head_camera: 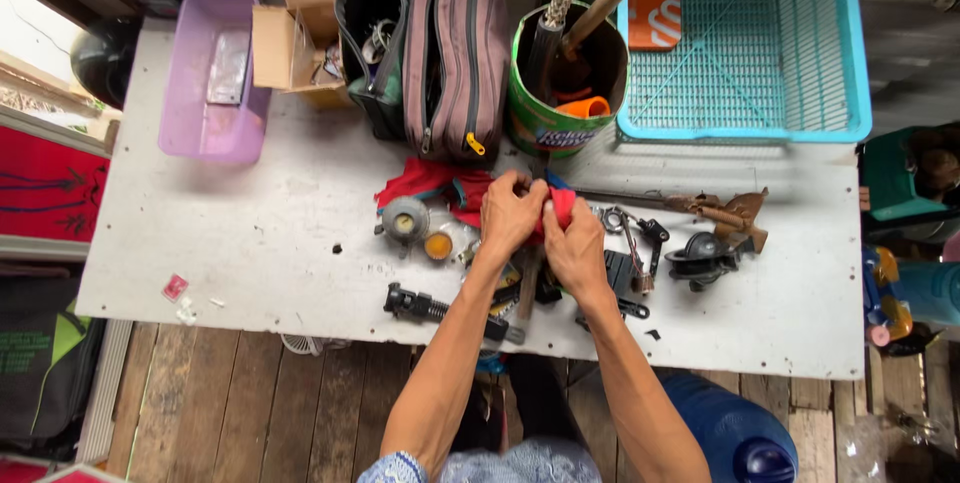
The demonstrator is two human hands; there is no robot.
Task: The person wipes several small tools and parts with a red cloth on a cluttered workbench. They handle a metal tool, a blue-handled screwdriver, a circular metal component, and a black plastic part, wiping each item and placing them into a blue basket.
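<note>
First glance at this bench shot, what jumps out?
Both hands, left hand and right hand, meet at the table's middle, gripping a red cloth among scattered dark metal parts. Behind them stand a green tin of tools and a turquoise mesh basket; a purple tray sits far left.

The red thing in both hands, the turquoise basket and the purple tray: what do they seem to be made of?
The red thing, held by the left hand and the right hand, looks like soft matte cloth: it bunches and folds. The turquoise basket seems moulded plastic, judging by its even mesh and smooth rim. The purple tray looks like slightly translucent plastic, with rounded corners.
</note>
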